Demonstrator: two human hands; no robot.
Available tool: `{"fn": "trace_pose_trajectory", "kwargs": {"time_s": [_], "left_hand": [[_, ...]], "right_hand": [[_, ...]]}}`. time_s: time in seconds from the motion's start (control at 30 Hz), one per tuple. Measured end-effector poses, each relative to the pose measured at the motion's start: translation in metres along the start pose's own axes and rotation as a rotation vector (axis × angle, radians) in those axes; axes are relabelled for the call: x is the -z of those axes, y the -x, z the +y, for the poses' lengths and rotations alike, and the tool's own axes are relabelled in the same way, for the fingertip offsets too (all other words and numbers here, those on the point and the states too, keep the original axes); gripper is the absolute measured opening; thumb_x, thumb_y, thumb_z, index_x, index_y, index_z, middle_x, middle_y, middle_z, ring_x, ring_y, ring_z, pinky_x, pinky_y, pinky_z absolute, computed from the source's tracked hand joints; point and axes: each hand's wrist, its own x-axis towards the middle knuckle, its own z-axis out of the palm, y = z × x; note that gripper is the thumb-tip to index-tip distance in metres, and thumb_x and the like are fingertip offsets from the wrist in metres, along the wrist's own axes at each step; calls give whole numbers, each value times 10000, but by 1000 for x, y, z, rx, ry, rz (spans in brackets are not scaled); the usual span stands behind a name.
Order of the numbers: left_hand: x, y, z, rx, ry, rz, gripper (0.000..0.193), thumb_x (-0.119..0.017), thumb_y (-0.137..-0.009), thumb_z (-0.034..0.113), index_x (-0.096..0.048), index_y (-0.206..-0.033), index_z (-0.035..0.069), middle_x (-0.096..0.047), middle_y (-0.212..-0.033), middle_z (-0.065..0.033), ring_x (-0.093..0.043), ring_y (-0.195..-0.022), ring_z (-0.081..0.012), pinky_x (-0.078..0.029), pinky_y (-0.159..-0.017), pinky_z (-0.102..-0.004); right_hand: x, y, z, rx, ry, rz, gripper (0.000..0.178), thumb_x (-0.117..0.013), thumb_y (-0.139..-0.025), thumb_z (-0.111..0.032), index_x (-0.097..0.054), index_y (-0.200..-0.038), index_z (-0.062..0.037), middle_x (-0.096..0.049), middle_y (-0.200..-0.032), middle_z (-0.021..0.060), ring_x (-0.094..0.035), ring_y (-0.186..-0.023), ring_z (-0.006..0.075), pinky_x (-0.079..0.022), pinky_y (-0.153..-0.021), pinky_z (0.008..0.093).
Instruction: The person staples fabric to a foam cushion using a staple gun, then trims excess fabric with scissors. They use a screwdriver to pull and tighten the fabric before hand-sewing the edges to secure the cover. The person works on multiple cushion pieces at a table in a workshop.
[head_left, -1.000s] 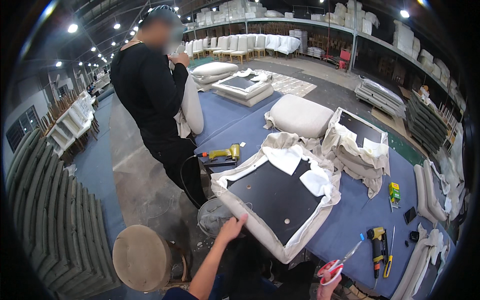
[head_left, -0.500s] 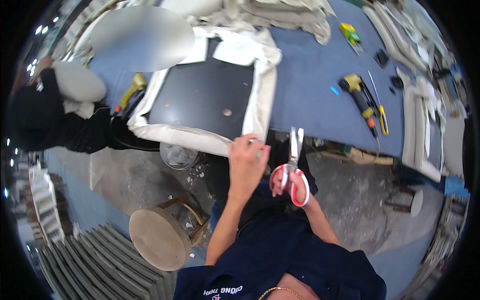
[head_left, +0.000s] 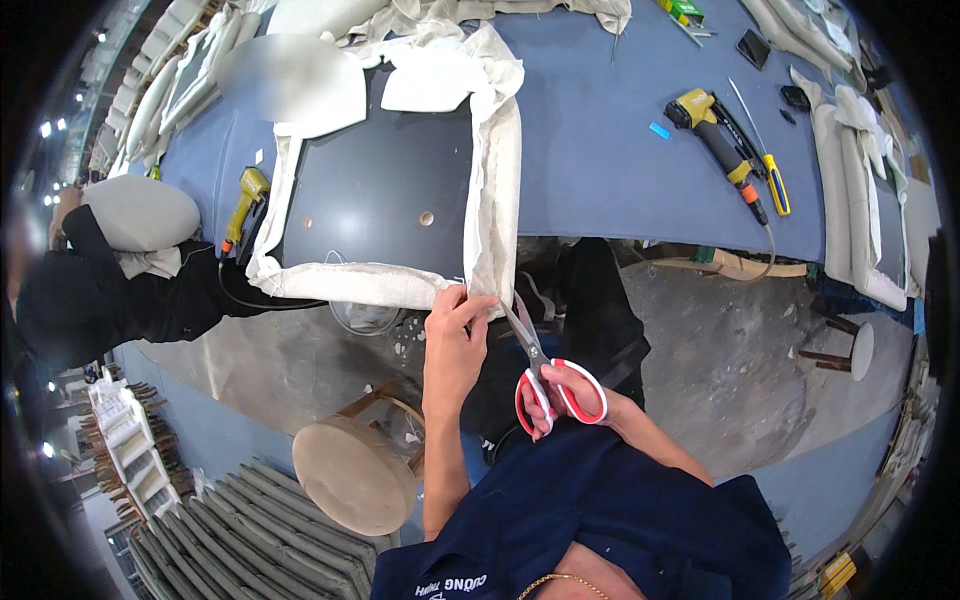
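- One padded seat cushion [head_left: 375,200], black board uppermost, is laid across the near edge of the blue-covered bench [head_left: 590,150], its near side overhanging.
- The board is framed by beige fabric [head_left: 493,200], with white wadding [head_left: 425,82] spread over its far side.
- By the left hand [head_left: 455,345] the cushion's near right corner is gripped, the fabric pinched between thumb and forefinger.
- Red-and-white scissors [head_left: 536,357] are grasped in the right hand [head_left: 568,380], the thumb passed through one loop. The blades are slightly parted and pointed at that corner; whether the fabric is touched cannot be told.
- Right of the cushion, near the bench's near edge, a yellow-and-black air tool [head_left: 715,135] is laid beside a yellow-handled screwdriver [head_left: 775,185].
- Beige cushions [head_left: 845,190] are placed at the bench's right end.
- Another yellow air tool [head_left: 243,208] is set just left of the seat cushion.
- A rounded beige pad [head_left: 145,212] is held by a co-worker [head_left: 120,275] in black, beyond the bench's near left part.
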Motion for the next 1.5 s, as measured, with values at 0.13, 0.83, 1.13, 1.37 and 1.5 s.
{"fn": "trace_pose_trajectory", "kwargs": {"time_s": [0.13, 0.83, 1.13, 1.37, 1.5], "left_hand": [[1, -4, 1, -36, -88, -53, 201, -687, -846, -44, -734, -1038, -7, -647, -909, -149, -645, -756, -279, -507, -717, -356], [4, -12, -44, 329, 674, -190, 92, -746, -849, -36, -674, -855, 20, -666, -791, 10, -595, -719, -42, -460, -652, -199], [7, -12, -52, 322, 707, -184, 82, -733, -850, -39, -680, -825, 19, -683, -778, 3, -595, -700, -44, -455, -628, -205], [4, -15, -59, 282, 842, -190, 110, -726, -859, -45, -660, -820, 34, -649, -803, 9, -615, -747, -74, -483, -698, -228], [6, -16, -65, 241, 895, -228, 64, -730, -864, -34, -694, -832, 9, -668, -799, -7, -610, -743, -70, -489, -690, -228]], "right_hand": [[3, 2, 7, -58, -53, 14, 536, -414, -1057, -517, -596, -957, -23, -606, -755, 82, -647, -656, 208, -607, -686, 409], [-1, -28, 14, 40, -133, 94, 536, -419, -1065, -491, -563, -815, -38, -547, -595, 69, -547, -471, 191, -516, -475, 363], [-5, -25, 6, 64, -70, 105, 599, -395, -1059, -547, -536, -756, -50, -514, -572, 57, -518, -440, 161, -474, -419, 331], [16, -51, -16, 80, 55, 97, 644, -353, -1071, -548, -511, -669, -69, -482, -535, 28, -498, -437, 139, -469, -431, 325], [5, -50, -25, 97, 112, 161, 656, -354, -1064, -568, -521, -671, -70, -485, -524, 28, -496, -412, 142, -467, -409, 313]]}}
